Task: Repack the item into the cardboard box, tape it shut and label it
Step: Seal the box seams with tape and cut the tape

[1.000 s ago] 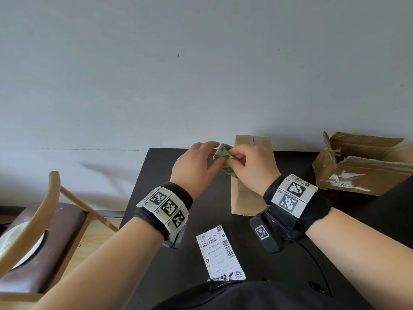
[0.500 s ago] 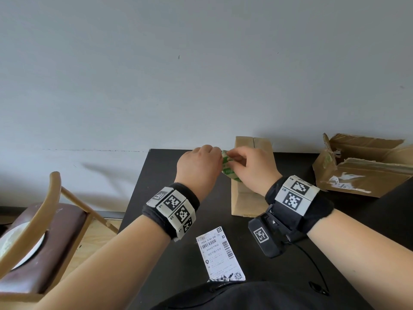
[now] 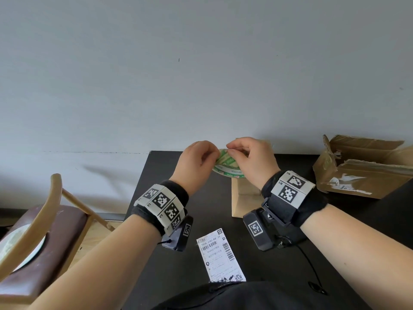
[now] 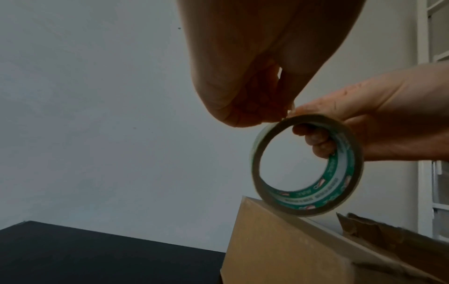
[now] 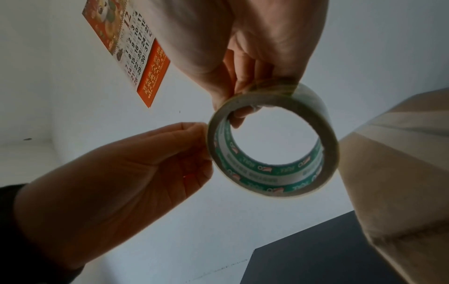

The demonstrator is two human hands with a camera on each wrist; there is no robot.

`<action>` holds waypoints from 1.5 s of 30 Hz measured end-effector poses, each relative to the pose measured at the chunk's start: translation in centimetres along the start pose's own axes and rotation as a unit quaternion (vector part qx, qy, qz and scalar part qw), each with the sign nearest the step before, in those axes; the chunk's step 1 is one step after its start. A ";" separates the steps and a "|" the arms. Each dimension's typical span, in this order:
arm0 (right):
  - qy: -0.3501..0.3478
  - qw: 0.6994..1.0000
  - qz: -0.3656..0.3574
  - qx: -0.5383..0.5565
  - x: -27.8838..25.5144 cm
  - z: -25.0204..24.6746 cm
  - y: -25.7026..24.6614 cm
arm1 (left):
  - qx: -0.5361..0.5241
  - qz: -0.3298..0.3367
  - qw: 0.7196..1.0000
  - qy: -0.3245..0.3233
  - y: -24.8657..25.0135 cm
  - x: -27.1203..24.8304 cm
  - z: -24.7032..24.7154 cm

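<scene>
At frame centre, my right hand (image 3: 250, 162) grips the tape roll (image 3: 226, 167) while left hand (image 3: 196, 162) pinches its edge (hunting the end, probably) above the cardboard box (image 3: 242, 198).

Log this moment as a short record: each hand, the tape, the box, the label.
left hand: pinches at the roll's outer edge
right hand: grips the tape roll, fingers through its core
cardboard box: upright on the black table, below the roll, no tape visible
shipping label: flat on the table, not applied
</scene>
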State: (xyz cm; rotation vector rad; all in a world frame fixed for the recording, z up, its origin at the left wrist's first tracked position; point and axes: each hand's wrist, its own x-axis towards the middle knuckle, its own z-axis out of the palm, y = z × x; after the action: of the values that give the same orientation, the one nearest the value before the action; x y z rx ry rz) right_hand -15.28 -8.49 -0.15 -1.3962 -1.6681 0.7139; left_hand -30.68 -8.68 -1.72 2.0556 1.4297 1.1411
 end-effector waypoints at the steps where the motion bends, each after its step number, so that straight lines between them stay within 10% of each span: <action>1: 0.002 1.000 0.001 0.001 0.1 0.1 0.0 | -0.009 -0.001 1.000 -0.005 0.1 0.0 0.0; 20: -0.116 0.981 0.096 0.124 0.1 -0.9 0.4 | -0.154 -0.167 0.974 -0.017 -0.2 0.5 0.0; 38: -0.074 0.986 0.083 0.123 0.9 -1.6 1.7 | -0.125 -0.140 0.981 -0.046 -0.4 0.4 -0.2; 45: -0.088 0.977 0.100 0.169 1.0 -1.8 1.5 | -0.272 -0.192 0.943 -0.018 0.0 0.6 0.1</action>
State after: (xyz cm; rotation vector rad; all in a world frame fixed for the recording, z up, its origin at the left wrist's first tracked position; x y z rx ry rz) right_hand -13.05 -7.38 -0.26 -1.2938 -1.4612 1.2076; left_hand -30.51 -8.11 -1.59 1.3421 1.2424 1.1574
